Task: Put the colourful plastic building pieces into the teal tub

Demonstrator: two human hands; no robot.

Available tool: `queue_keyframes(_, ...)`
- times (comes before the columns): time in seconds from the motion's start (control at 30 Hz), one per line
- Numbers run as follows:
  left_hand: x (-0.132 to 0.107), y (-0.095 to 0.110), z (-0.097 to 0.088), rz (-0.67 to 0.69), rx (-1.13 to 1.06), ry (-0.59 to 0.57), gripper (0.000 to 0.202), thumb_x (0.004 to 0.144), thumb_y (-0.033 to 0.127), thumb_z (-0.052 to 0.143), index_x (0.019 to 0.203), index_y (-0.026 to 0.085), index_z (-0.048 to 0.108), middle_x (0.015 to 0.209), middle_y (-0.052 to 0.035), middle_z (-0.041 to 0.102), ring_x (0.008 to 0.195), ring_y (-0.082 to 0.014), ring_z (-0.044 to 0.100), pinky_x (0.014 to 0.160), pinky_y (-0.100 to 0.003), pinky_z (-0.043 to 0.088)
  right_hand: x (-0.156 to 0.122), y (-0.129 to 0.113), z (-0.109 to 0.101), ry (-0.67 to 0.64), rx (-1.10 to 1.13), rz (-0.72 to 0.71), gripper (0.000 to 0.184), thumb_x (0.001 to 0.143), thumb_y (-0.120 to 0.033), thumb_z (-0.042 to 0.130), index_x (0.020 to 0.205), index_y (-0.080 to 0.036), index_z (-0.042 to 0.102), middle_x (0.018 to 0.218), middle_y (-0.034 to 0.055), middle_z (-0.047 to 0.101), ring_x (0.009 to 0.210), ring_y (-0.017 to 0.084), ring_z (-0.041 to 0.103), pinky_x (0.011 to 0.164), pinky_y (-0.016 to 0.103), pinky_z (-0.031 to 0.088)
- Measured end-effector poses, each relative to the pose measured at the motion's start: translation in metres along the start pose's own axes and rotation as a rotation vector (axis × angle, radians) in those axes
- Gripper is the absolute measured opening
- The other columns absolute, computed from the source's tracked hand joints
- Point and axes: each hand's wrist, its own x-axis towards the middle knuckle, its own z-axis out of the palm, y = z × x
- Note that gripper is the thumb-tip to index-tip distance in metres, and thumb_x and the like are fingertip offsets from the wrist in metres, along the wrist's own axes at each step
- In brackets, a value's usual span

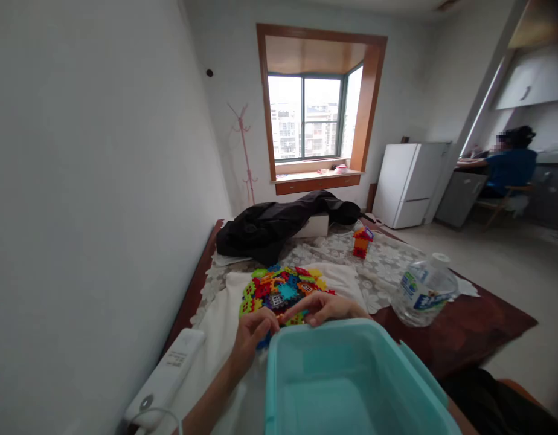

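Nearest us, the blue-green tub point(324, 360) sits just on our side of the fingers, with no toy pieces visible inside. Over its far rim, our left hand point(255, 329) brings thumb and forefinger close together; our right hand point(328, 306) stretches its forefinger toward them, thumb held apart. A small orange piece point(280, 317) shows between the two sets of fingertips, but we cannot tell which fingers, if any, pinch it. Just beyond the fingers lies the heap of plastic toy pieces point(287, 291), on a white cloth point(237, 280). With our hands so close to the tub, a slip could drop the piece into it, and a knock from a wrist could shift the heap. To the right of the fingers, the clear bottle point(424, 296) might topple if an elbow swung wide. Farther beyond them, the toy house point(361, 243) stands well apart, probably safe.
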Motion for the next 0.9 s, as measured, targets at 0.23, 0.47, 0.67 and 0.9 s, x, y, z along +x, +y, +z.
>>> queue_keyframes(0.23, 0.006, 0.01, 0.001, -0.195, -0.154, -0.024, 0.046, 0.083, 0.058, 0.078, 0.112, 0.022, 0.076, 0.104, -0.0069, 0.075, 0.089, -0.0228, 0.067, 0.076, -0.028, 0.05, 0.015, 0.005, 0.006, 0.112, 0.084, -0.256, 0.034, 0.08, -0.028, 0.078, 0.11, -0.017, 0.07, 0.116, 0.0081, 0.074, 0.116, 0.023, 0.067, 0.107, 0.041, 0.046)
queue_keyframes(0.47, 0.006, 0.016, -0.001, -0.282, -0.226, -0.069, 0.034, 0.075, 0.04, 0.085, 0.101, 0.019, 0.076, 0.086, -0.0044, 0.076, 0.069, -0.0162, 0.063, 0.062, -0.023, 0.045, 0.008, 0.006, -0.015, 0.153, 0.051, -0.238, 0.044, 0.083, -0.041, 0.08, 0.117, -0.016, 0.069, 0.118, 0.0089, 0.074, 0.075, 0.012, 0.067, 0.06, 0.02, 0.047)
queue_keyframes(0.67, 0.011, 0.002, -0.02, -0.25, -0.142, 0.211, 0.033, 0.071, 0.035, 0.079, 0.098, 0.017, 0.084, 0.091, -0.0072, 0.08, 0.078, -0.0209, 0.066, 0.068, -0.026, 0.049, 0.012, 0.012, -0.043, 0.867, -0.433, -0.478, 0.031, 0.092, -0.048, 0.072, 0.106, -0.021, 0.074, 0.101, 0.0059, 0.073, 0.077, 0.017, 0.064, 0.073, 0.031, 0.055)
queue_keyframes(0.9, 0.009, -0.001, -0.019, -0.281, -0.233, 0.104, 0.056, 0.077, 0.038, 0.072, 0.129, 0.018, 0.076, 0.102, -0.0088, 0.082, 0.081, -0.0256, 0.073, 0.07, -0.03, 0.053, 0.025, 0.039, -0.06, 0.743, -1.164, -0.328, 0.049, 0.084, -0.03, 0.079, 0.131, -0.021, 0.072, 0.136, 0.0149, 0.071, 0.127, 0.034, 0.064, 0.113, 0.05, 0.049)
